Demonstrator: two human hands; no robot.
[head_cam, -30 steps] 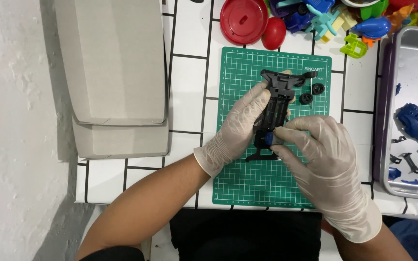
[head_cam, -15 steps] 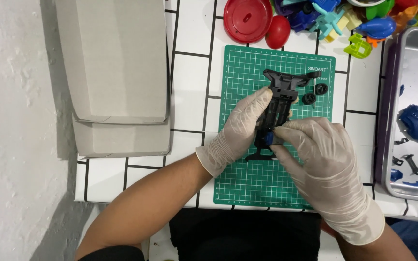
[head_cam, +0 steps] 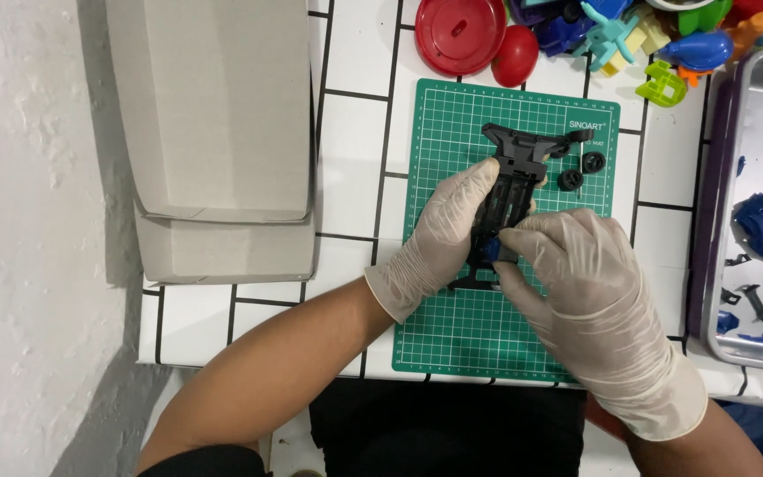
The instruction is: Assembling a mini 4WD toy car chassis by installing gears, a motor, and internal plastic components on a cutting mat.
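We look down on a counter (head_cam: pixel 355 132) of white rectangular tiles with dark grout lines, lit evenly from above. To its left runs a rough, white-plastered wall (head_cam: pixel 28 221), grey with shadow along the counter's edge and down toward the lower corner.

Matt black plastic chassis (head_cam: pixel 514 181), matt green mat (head_cam: pixel 452 327), shiny metal tray (head_cam: pixel 752 132).

Bright, even overhead light; sharp focus throughout. Soft shadows left of cardboard boxes (head_cam: pixel 214 115); mild glare on metal tray (head_cam: pixel 757 132).
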